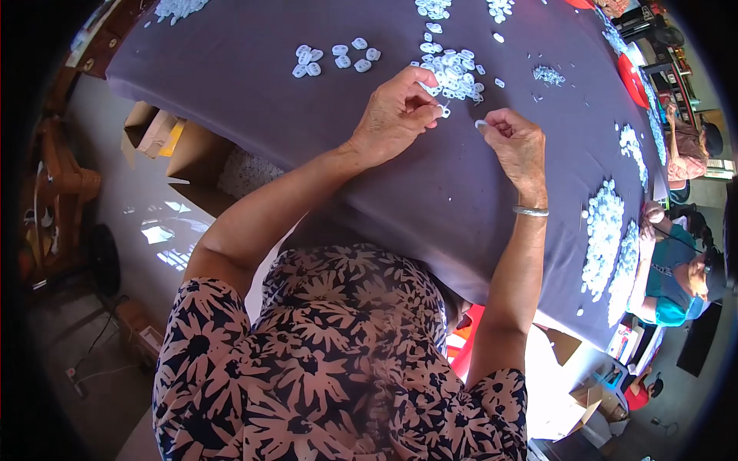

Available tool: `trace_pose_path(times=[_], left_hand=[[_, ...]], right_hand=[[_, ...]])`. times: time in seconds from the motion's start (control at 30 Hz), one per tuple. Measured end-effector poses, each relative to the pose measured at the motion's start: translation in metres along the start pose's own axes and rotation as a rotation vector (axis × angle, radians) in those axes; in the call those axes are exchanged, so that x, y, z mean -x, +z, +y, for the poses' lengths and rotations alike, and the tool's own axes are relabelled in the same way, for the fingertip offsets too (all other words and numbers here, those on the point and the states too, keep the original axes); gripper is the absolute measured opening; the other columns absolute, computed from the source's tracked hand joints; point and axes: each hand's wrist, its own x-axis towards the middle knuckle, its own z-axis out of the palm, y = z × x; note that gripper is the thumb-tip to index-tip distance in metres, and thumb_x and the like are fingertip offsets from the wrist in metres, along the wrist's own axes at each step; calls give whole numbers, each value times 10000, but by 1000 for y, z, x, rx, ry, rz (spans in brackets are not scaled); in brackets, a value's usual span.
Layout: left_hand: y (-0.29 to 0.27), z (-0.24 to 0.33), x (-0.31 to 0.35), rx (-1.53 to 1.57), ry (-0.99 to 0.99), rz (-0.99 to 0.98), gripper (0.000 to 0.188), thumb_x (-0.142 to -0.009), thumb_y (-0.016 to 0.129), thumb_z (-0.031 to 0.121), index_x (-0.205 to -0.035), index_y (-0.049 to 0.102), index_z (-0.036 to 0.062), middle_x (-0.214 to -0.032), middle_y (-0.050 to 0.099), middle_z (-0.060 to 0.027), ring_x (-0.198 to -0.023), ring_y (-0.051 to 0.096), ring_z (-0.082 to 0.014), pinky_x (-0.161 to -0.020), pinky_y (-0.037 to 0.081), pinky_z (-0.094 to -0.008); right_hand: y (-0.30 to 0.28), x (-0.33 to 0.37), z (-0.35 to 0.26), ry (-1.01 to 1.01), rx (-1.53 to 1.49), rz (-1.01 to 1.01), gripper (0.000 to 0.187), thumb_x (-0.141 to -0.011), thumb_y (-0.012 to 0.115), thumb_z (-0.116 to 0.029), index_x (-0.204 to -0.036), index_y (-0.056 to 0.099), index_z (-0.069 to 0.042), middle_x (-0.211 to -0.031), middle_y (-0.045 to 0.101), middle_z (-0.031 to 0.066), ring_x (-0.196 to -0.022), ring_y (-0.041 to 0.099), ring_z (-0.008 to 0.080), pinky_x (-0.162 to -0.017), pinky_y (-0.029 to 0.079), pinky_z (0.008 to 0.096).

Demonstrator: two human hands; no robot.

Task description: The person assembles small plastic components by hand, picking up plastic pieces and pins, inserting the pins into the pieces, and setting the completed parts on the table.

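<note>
My left hand [390, 117] pinches a small white plastic piece with holes [444, 112] between thumb and fingertips. A thin pin-like bit seems to stick up beside it; too small to make out. To its right, my right hand [518, 146] holds another small white plastic piece [481, 124], partly hidden by the fingers. The two hands are apart, both just above the dark tablecloth [430, 177]. Behind my left hand lies a loose pile of white oval pieces with holes [459, 75]. Several small metal pins or screws [548, 74] are scattered farther right.
Two small clusters of white pieces [307, 60] [356, 55] lie at the left. Larger heaps of white parts [603, 238] cover the right side, near a red bowl [633, 81]. A co-worker [675, 269] sits at the right edge. An open cardboard box [201, 165] stands left, below the table.
</note>
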Motion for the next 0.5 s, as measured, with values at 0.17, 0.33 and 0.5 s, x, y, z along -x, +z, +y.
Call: trace_pose_path(times=[0.17,0.33,0.5], left_hand=[[4,8,3,-5,-66,-72,275,-833,608,19,-1076,478,30,-783,607,-56,-684,582,-101,-606,492,-244],[2,2,3,-50,-29,-114,298,-824,583,20,-1103,477,19,-759,617,-55,-679,589,-106,-625,491,-250],[2,2,3,-86,-24,-156,314,-855,599,18,-1139,466,28,-798,601,-39,-699,559,-83,-625,480,-231]], right_hand=[[15,3,-22,282,-791,24,123,-796,685,-64,-878,662,25,-703,614,42,-566,489,56,-494,376,187],[25,4,-27,317,-851,30,127,-795,680,-55,-894,666,24,-700,614,36,-566,488,51,-492,374,187],[26,4,-23,280,-748,-10,182,-804,687,-81,-943,646,28,-721,616,45,-571,484,57,-496,375,193]])
